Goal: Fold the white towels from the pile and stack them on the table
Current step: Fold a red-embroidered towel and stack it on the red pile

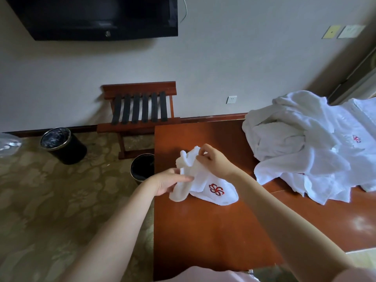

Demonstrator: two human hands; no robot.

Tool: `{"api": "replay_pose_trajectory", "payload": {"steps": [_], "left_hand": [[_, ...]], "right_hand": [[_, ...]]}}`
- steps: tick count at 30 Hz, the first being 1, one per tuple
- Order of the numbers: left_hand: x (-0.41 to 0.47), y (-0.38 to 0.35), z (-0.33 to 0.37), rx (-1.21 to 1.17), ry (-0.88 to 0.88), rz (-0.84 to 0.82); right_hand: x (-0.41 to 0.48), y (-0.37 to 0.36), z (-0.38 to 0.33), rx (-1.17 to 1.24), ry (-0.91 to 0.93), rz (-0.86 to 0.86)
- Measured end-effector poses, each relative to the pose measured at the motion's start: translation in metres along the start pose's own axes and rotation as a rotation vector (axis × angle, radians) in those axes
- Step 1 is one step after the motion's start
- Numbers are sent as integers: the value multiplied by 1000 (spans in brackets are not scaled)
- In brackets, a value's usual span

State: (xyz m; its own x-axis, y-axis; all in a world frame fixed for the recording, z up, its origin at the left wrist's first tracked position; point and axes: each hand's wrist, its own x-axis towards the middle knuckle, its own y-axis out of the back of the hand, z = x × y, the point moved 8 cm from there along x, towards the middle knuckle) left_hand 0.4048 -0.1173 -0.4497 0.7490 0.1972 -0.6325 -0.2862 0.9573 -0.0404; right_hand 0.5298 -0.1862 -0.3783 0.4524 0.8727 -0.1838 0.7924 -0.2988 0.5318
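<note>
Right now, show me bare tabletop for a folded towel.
Free: the near half of the table, from the towel to the front edge; also the strip between towel and pile. Crowded: the right end, under the pile.

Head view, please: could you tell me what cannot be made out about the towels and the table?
All in the head view:
Pile of towels: overlaps itself and runs off the right edge, so no count.
Held towel: bunched, partly covered by the left hand and right hand.
Table: its right end is cut off by the frame edge.
</note>
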Motion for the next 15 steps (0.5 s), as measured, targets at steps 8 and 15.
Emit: {"api": "replay_pose_trajectory", "payload": {"steps": [8, 15], "left_hand": [[-1, 36, 19, -58, -71, 199], [-2, 50, -43, 666, 281, -11]], "right_hand": [[-22, -29, 45, -234, -197, -383], [-96, -60, 138, -603, -556, -883]]}}
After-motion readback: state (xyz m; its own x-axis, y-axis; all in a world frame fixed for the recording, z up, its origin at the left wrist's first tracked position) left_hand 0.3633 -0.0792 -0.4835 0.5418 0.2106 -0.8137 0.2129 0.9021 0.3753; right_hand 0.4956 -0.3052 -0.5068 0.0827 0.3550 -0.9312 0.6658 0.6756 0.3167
